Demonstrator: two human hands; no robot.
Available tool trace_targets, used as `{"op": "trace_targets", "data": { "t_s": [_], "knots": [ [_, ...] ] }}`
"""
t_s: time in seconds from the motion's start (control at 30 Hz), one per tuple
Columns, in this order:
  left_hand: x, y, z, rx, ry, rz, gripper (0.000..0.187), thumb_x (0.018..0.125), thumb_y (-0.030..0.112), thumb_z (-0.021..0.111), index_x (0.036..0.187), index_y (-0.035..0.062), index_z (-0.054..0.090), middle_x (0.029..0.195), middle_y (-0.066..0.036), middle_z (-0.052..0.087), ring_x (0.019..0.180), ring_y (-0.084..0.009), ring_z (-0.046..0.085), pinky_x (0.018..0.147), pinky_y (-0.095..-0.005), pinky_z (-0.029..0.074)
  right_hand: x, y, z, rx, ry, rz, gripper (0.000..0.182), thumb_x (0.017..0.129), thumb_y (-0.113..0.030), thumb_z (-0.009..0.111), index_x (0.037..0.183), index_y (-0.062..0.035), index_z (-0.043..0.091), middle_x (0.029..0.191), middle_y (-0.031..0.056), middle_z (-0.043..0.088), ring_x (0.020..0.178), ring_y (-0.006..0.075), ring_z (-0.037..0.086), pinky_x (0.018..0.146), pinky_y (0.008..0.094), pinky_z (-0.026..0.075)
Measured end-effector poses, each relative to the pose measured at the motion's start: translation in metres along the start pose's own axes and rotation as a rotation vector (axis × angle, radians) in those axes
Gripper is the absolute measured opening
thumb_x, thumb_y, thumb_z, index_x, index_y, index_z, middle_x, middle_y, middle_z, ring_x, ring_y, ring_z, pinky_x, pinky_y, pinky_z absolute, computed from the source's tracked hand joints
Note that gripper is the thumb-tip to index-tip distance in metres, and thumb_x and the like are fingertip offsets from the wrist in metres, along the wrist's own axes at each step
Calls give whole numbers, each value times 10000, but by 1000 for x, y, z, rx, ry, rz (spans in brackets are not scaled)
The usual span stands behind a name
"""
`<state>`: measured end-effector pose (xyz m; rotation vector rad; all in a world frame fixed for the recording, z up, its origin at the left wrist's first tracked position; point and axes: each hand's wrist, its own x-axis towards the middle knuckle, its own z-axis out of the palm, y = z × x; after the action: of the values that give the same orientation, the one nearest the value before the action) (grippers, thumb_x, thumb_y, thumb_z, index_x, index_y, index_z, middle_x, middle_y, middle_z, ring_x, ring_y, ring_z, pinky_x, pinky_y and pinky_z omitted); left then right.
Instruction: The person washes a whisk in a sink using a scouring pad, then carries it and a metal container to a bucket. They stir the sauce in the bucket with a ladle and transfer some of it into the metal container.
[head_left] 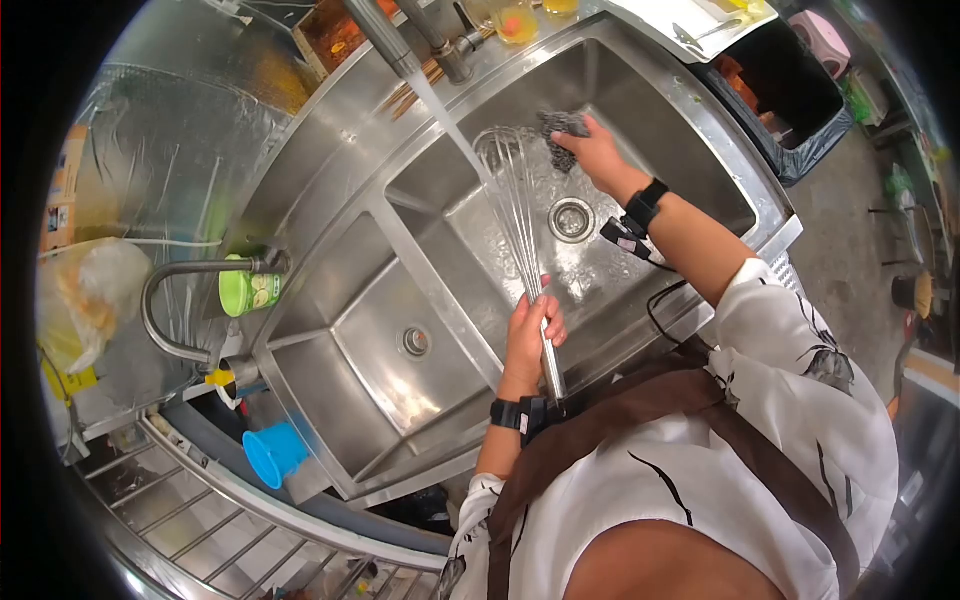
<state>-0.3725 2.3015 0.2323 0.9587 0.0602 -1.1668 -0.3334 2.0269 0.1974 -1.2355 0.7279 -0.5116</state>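
My left hand [532, 325] is wrapped round the handle of a large metal whisk [517, 222]. The whisk slants up and away over the right basin, its wire loops close to a stream of running water [447, 118] from the faucet [385, 38]. My right hand [602, 158] grips a dark steel wool scrubber [563, 136] just right of the whisk's wires, apart from them. Below the scrubber, wet suds lie round the drain [571, 220] of the right basin.
A double steel sink [385, 262] spans the view, its left basin next to a curved faucet [160, 290]. A green tub [236, 290] stands on the left ledge, with a blue cup [272, 455] lower down. A white tray [700, 25] and a lined black bin [800, 95] are at upper right.
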Motion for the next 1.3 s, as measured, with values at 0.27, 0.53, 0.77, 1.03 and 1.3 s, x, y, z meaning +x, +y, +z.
{"op": "trace_targets", "data": {
  "t_s": [0.27,0.53,0.77,1.03,1.3],
  "knots": [
    [3,-10,-2,-31,-115,-38,421,813,-3,532,1213,44,412,1004,-14,478,837,-136,502,750,-300,471,-31,7,-34,320,-42,247,598,800,-78,617,1280,51,284,1054,128,554,908,199,574,759,321,479],
    [9,1,7,-72,-161,-34,234,876,99,491,1097,26,469,810,4,475,630,-86,461,560,-235,423,-63,-16,-28,303,-124,186,430,795,-61,615,1168,37,425,1011,77,571,911,156,553,798,281,439],
    [40,31,25,-124,-114,-63,398,917,424,404,940,40,508,589,58,349,426,-26,315,392,-187,296,-78,-26,-37,275,-108,146,515,771,-59,638,1200,68,383,1023,101,568,895,170,561,768,293,456],
    [54,21,10,139,-123,-8,273,900,299,497,974,36,515,573,41,368,454,-60,354,454,-234,339,-80,-34,-54,337,-113,92,402,774,-37,628,1138,13,462,1000,77,578,894,151,556,788,282,445],
    [43,12,52,339,98,151,244,885,177,529,1085,53,465,545,27,357,431,-75,352,402,-230,323,-93,-85,-18,-172,-97,-886,278,747,-1,620,1006,-56,533,1035,83,579,1008,223,517,831,323,427]
  ]
}}
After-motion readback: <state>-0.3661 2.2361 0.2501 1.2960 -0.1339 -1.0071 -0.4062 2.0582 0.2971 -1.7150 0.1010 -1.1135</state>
